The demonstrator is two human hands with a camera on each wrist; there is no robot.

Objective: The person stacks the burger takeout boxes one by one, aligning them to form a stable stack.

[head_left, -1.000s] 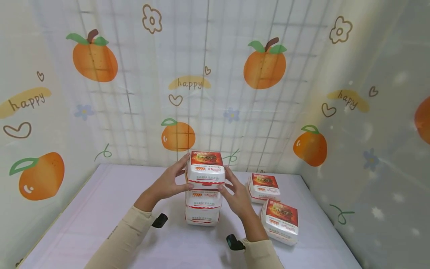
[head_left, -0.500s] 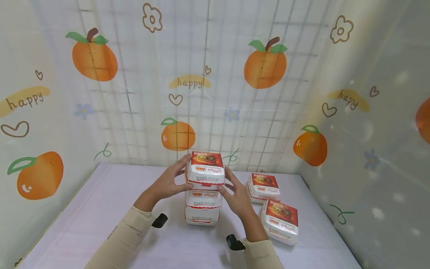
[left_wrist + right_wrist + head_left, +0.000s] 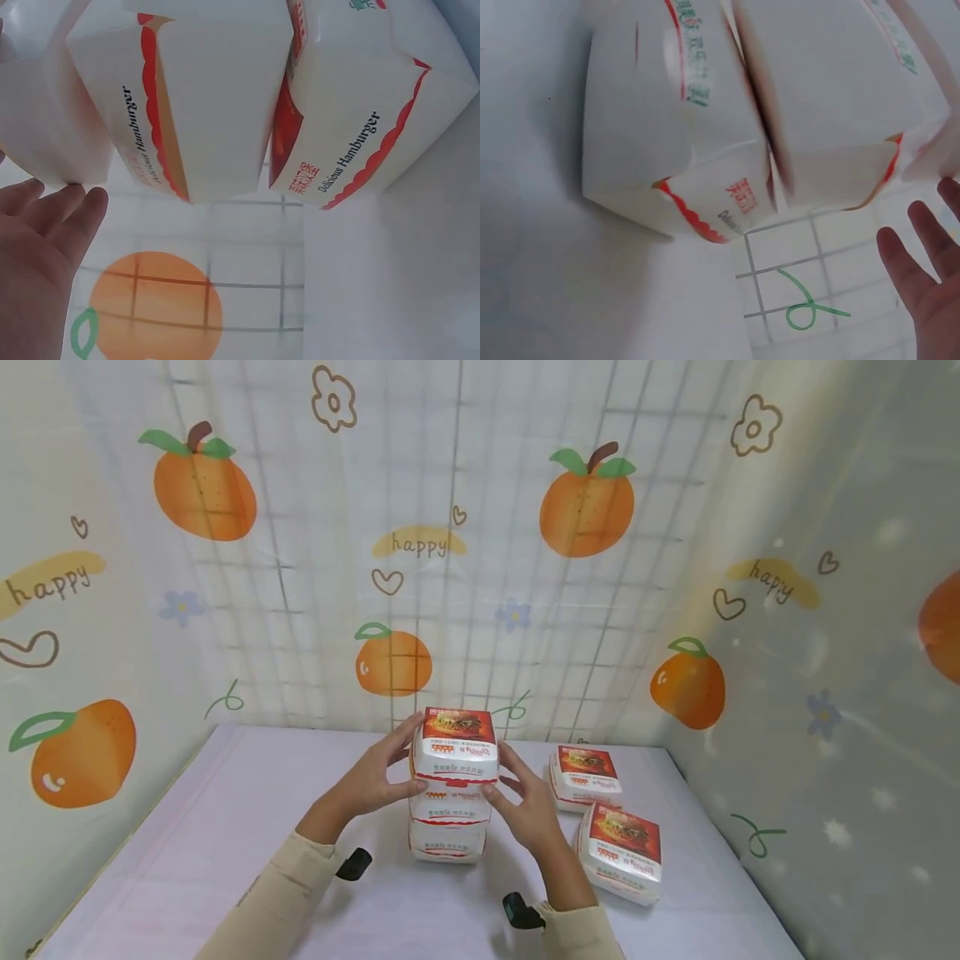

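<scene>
Where the view starts, closest to us, we see two pale sleeves (image 3: 277,889), and by each wrist a black device (image 3: 354,864) sticks out inward over the table (image 3: 390,918). Beyond them we find the left hand (image 3: 375,781) and the right hand (image 3: 528,806), one on either side of the top box (image 3: 455,752). Each spreads its thumb well away from its fingers: the thumbs press the lower front corners, the fingers lie along the sides, and so the two hold the top box between them. In the left wrist view we see fingertips meeting its far lower edge; in the right wrist view the fingers are parted and nearly straight.

The top box is level, directly over the middle box (image 3: 450,807), which sits on the bottom box (image 3: 447,843); we cannot tell whether the hands or the pile bear its weight. On the sides we read "Delicious Hamburger" above or beside a red scalloped line.

To the right of the pile we have the near box (image 3: 621,860), turned at an angle, and just behind it the far box (image 3: 585,777); we cannot tell whether they touch. At the back hangs a white curtain (image 3: 480,460) with printed oranges (image 3: 393,662), a wire grid (image 3: 607,602) showing through.
</scene>
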